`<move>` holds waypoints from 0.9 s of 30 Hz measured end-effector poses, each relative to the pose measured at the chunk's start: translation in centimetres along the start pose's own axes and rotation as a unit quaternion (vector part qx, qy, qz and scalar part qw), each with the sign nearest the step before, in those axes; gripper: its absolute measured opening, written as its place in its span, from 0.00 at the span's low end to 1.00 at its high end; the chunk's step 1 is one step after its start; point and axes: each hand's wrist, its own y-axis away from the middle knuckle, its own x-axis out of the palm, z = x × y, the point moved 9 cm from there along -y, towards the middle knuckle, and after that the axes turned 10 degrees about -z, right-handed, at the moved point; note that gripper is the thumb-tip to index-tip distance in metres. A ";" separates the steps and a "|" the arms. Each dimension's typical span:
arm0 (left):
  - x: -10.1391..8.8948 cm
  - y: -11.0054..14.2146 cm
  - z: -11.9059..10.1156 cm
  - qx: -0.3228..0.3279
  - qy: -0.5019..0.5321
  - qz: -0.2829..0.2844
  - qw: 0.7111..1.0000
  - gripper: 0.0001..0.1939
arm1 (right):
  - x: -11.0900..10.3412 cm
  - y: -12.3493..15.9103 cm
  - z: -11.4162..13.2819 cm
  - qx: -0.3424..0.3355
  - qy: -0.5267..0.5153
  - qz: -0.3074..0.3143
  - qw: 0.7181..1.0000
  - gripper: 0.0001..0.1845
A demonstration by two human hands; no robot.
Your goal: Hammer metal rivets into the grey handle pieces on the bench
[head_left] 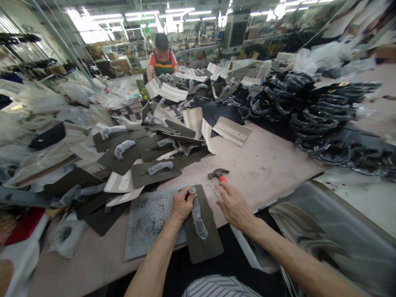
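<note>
Panels (pixel 156 178) with wrapped handles (pixel 160 167), presumably finished, pile up left of the hammer (pixel 218 173). Nearer the person than the hammer, the left hand (pixel 182 205) pinches a small round piece (pixel 192 189) at the top of a dark panel (pixel 208 233), likely unfinished, overhanging the edge of the worktop (pixel 272 165); the spread right hand (pixel 234 206), seemingly holding nothing, is just beside the hammer, with open room to the hammer's right.

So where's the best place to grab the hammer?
Probably by its orange-red handle, coming from the near right, where the right hand is. The handle points that way, and the dark head lies at the far end. That hand hides the rest of the handle.
</note>
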 end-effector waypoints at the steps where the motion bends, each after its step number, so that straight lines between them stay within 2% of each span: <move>1: -0.1 0.0 -0.1 -0.003 0.001 -0.004 1.000 0.06 | -0.1 0.0 2.6 -0.071 -0.028 0.011 0.997 0.29; 3: -0.2 -0.2 0.1 -0.023 0.015 -0.020 0.999 0.07 | 0.1 0.4 7.1 -0.182 -0.065 0.063 0.979 0.28; 5: -0.4 -0.4 1.1 -0.072 0.046 -0.047 0.995 0.09 | 0.4 0.4 9.7 -0.232 -0.069 0.091 0.966 0.20; 7: -0.7 -0.6 2.5 -0.141 0.087 -0.088 0.982 0.11 | 0.6 0.0 11.1 -0.262 -0.059 0.084 0.960 0.12; 9: -1.0 -1.0 3.6 -0.205 0.128 -0.117 0.963 0.11 | 0.6 -0.1 12.5 -0.320 -0.058 0.070 0.943 0.07; 11: -2.1 -1.7 3.5 -0.238 0.174 -0.150 0.944 0.12 | 0.7 -0.2 13.3 -0.365 -0.057 0.064 0.927 0.05; 12: -3.2 -2.3 2.9 -0.237 0.197 -0.173 0.935 0.13 | 0.8 -0.5 13.3 -0.363 -0.050 0.063 0.928 0.05; 13: -4.7 -3.0 1.9 -0.225 0.215 -0.201 0.929 0.13 | 0.8 -1.0 12.9 -0.337 -0.039 0.061 0.939 0.05; 15: -8.1 -4.4 -1.1 -0.171 0.228 -0.249 0.926 0.15 | 0.6 -2.5 10.9 -0.221 -0.007 0.046 0.974 0.07; 17: -11.0 -5.4 -4.3 -0.105 0.216 -0.259 0.936 0.15 | 0.0 -3.5 8.5 -0.082 0.007 0.027 0.996 0.13; 19: -12.4 -5.7 -6.3 -0.072 0.203 -0.248 0.944 0.14 | -0.2 -3.7 6.8 0.028 -0.020 0.016 0.999 0.16; 20: -12.4 -5.6 -6.5 -0.072 0.195 -0.236 0.949 0.14 | 0.1 -3.6 6.3 0.064 -0.045 0.017 0.997 0.15; 22: -11.0 -4.8 -5.6 -0.091 0.178 -0.202 0.959 0.13 | 1.1 -3.0 5.9 0.112 -0.096 0.031 0.989 0.13; 25: -7.3 -3.2 -2.1 -0.130 0.180 -0.153 0.963 0.12 | 2.8 -2.0 6.1 0.137 -0.141 0.039 0.980 0.14; 27: -5.1 -2.3 0.2 -0.152 0.198 -0.126 0.960 0.13 | 3.2 -1.5 6.3 0.136 -0.158 0.023 0.978 0.17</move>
